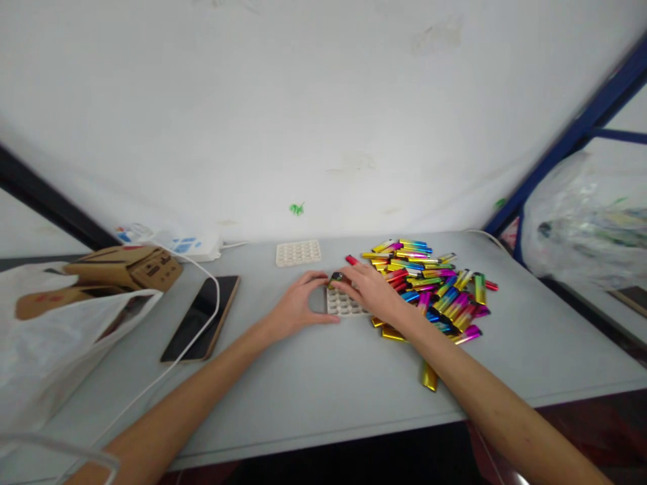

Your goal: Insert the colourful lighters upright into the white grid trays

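My left hand [298,303] rests on the grey table [328,377] with its fingers curled against the left edge of a white tray with round holes [344,306]. My right hand [371,289] lies over the same tray, its fingertips pinching a small dark lighter [337,277] at the tray's far left corner. A heap of several shiny multicoloured lighters [435,286] lies just right of my right hand, some under the wrist. One gold lighter [429,376] lies apart near the front edge.
A second white tray [298,253] sits at the back by the wall. A phone [202,316] with a white cable [202,269] lies left of my hands. Cardboard boxes [126,266] and a white plastic bag [55,350] are at far left, a power strip [187,246] behind.
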The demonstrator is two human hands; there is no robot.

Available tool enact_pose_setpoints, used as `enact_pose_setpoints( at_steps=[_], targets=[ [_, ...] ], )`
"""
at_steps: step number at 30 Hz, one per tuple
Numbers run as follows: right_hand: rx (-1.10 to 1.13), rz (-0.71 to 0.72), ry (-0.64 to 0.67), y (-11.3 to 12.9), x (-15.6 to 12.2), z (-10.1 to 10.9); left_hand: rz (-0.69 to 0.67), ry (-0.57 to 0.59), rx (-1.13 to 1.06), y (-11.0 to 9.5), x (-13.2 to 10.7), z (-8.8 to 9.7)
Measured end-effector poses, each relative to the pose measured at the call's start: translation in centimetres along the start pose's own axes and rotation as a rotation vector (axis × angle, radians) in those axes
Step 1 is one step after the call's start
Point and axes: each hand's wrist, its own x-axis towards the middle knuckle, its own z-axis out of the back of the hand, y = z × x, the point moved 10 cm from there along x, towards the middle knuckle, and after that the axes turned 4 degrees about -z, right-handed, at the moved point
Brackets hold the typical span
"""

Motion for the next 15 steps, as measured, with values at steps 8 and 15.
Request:
enact_pose_setpoints(
  at_steps=[8,15],
  targets=[
    [-0.087,-0.022,0.079,-0.6,1.3,-1.1,-0.003,0.041,0.039,-0.4,0.2,0.0],
    [-0.187,-0.008,0.045,-0.2,1.2,-0.7,0.002,0.045,0.078,-0.1,0.2,-0.1]
  ],
)
